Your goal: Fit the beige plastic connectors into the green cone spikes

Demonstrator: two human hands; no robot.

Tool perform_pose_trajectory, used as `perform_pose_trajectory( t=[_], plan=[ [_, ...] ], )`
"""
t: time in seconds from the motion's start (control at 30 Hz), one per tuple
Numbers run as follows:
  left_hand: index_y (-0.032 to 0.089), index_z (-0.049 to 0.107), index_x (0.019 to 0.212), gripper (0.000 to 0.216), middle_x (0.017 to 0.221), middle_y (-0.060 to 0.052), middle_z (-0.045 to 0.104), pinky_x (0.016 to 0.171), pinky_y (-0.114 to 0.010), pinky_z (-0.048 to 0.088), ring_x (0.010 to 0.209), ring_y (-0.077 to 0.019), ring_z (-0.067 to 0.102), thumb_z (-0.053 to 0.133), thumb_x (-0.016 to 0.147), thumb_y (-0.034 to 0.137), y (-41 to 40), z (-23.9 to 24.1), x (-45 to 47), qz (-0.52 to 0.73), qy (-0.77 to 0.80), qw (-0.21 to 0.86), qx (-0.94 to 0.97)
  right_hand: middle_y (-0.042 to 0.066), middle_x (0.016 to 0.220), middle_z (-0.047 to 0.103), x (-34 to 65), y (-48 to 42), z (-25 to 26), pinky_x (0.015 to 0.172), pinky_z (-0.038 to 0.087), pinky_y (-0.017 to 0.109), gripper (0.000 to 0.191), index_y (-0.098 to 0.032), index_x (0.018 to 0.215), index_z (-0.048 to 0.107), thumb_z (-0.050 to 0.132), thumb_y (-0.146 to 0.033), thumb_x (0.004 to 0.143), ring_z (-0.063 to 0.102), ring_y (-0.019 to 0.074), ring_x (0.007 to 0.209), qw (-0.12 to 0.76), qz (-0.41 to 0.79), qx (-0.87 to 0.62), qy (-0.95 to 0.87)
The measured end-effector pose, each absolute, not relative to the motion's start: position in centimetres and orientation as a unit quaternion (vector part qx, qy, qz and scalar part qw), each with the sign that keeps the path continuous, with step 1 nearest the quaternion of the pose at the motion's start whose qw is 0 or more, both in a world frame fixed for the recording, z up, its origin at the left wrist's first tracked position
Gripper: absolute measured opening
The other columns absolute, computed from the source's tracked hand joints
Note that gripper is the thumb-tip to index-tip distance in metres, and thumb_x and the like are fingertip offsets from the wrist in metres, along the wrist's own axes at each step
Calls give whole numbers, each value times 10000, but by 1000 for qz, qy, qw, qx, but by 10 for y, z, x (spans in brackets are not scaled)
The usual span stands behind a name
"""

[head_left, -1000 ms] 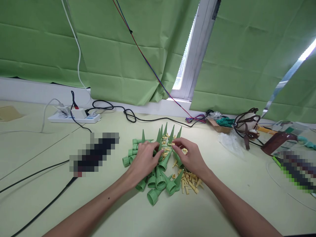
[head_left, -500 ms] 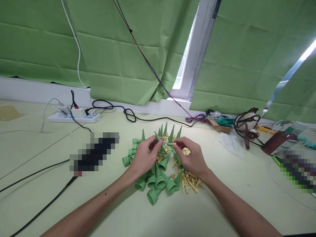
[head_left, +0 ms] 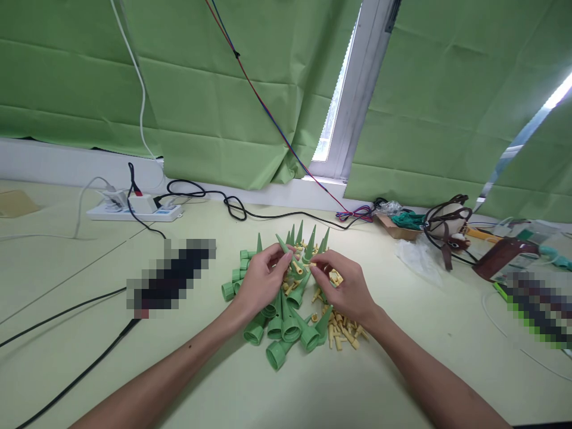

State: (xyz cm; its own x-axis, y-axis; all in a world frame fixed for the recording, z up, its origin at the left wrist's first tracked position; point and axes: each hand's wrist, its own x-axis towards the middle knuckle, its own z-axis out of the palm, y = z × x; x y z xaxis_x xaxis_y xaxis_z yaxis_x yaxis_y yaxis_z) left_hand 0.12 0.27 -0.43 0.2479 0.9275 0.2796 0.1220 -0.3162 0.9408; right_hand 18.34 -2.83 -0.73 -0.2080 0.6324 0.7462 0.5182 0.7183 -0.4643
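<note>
A heap of green cone-shaped spikes [head_left: 286,325] lies mid-table, mixed with several small yellow plugs [head_left: 342,333]. My left hand [head_left: 261,280] is closed round one green spike [head_left: 286,250], holding it above the heap with its tip pointing up and to the left. My right hand [head_left: 346,286] pinches a small yellow plug [head_left: 313,263] between thumb and forefinger, right beside the open end of that spike. More yellow plugs rest in the right palm. The two hands nearly touch over the heap.
A white power strip [head_left: 134,211] with plugged cables sits at the back left. Black cables [head_left: 67,357] run across the left of the table. A pixelated dark object [head_left: 172,277] lies left of the heap. Clutter with straps and a plastic bag [head_left: 442,232] fills the right.
My left hand has lifted a green spike out of the heap and turned it towards the right hand. The right hand has brought its yellow plug up to the spike.
</note>
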Motion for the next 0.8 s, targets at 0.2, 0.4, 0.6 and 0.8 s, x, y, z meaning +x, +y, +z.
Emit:
perform_pose_trajectory(
  t=[0.2, 0.4, 0.6, 0.8],
  plan=[
    [174, 591, 881, 291, 780, -9, 582, 578, -235, 404, 638, -121, 456, 537, 911, 458, 3, -4, 2, 474, 401, 411, 668, 41, 800, 644, 184, -29, -6, 629, 481, 289, 78, -186, 948, 619, 555, -169, 907, 566, 146, 669, 510, 58, -360, -779],
    [173, 573, 829, 295, 685, 14, 500, 568, -237, 372, 618, -120, 438, 522, 921, 448, 4, -5, 1, 478, 412, 381, 676, 43, 808, 646, 185, -28, -8, 626, 482, 291, 80, -188, 946, 619, 551, -171, 908, 568, 147, 673, 508, 64, -364, -778],
    [177, 552, 792, 298, 676, 22, 474, 554, -232, 357, 615, -119, 434, 517, 920, 444, 4, -5, 1, 479, 421, 364, 679, 41, 803, 649, 186, -28, -9, 610, 482, 289, 76, -193, 934, 621, 551, -177, 907, 569, 146, 662, 513, 58, -370, -772],
    [184, 475, 704, 328, 642, 31, 426, 523, -226, 316, 590, -115, 388, 520, 916, 430, 1, -2, 1, 475, 426, 340, 691, 45, 798, 650, 185, -27, -9, 600, 479, 281, 73, -181, 926, 620, 549, -183, 911, 567, 143, 659, 507, 64, -373, -774]
  ],
)
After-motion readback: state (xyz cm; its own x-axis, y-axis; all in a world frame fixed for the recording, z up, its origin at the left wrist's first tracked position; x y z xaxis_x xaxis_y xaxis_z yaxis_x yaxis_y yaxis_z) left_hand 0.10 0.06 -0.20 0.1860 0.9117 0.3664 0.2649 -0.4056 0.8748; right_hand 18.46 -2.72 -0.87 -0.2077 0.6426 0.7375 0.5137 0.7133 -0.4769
